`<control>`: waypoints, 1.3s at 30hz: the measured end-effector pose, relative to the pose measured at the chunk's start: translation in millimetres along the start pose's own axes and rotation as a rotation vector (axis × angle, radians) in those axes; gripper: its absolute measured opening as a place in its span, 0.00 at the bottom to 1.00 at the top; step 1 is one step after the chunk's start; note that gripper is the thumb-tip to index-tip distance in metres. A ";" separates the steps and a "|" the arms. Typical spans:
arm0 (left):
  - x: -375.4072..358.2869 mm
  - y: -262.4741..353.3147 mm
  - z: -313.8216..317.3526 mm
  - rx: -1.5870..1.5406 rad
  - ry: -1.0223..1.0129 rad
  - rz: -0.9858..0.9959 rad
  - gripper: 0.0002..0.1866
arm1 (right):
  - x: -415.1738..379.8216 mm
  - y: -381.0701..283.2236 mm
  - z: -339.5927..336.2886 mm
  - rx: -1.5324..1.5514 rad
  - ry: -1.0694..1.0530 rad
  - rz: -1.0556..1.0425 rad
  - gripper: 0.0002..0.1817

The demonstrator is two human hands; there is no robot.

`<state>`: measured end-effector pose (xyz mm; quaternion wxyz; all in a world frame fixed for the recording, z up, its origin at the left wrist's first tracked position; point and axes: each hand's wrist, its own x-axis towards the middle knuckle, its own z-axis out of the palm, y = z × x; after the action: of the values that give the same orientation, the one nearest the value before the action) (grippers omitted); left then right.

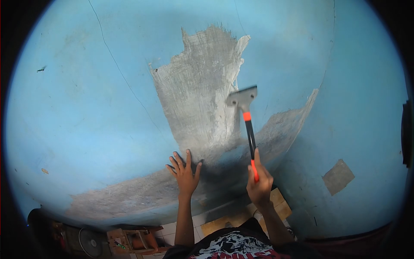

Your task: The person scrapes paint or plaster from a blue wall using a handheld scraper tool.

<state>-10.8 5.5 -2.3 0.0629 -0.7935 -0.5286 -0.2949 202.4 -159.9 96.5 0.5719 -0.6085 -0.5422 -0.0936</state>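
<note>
A long-handled scraper with a black and orange handle and a wide grey head is gripped in my right hand. Its blade points up and overlaps the edge where blue paint meets bare plaster. My left hand lies flat with fingers spread at the lower end of the bare grey patch. That patch runs up the blue wall, with ragged edges and scratch marks. Along its right side a strip of peeling paint lifts off in pale flakes.
Bare plaster also stretches low along the wall. On the right wall is a small grey patch near the corner. Below are floor tiles, a wooden stool, a fan and yellowish boards.
</note>
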 end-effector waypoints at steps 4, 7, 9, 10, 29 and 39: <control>-2.4 1.4 -4.1 -0.034 0.016 -0.013 0.40 | 11.8 -1.0 -3.4 0.015 -0.006 0.034 0.27; -1.9 1.4 -3.2 -0.023 -0.007 -0.011 0.42 | -15.3 6.1 1.4 0.001 -0.012 0.004 0.27; 0.0 1.5 -2.2 -0.015 -0.002 -0.010 0.42 | -17.2 7.5 2.8 -0.007 -0.043 0.029 0.27; -0.4 1.8 -2.0 -0.012 -0.003 -0.012 0.42 | -11.2 7.7 2.9 -0.006 -0.011 -0.013 0.27; -0.5 1.5 -0.6 -0.013 0.000 -0.016 0.43 | 2.8 9.1 -0.3 0.012 0.036 -0.040 0.29; 0.4 4.0 -3.6 -0.037 0.047 -0.020 0.39 | 22.7 -4.3 -11.1 -0.007 -0.035 0.061 0.29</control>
<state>-8.7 2.6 1.8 0.0577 -0.7822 -0.5292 -0.3238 213.6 -157.3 119.3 0.5630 -0.6282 -0.5328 -0.0673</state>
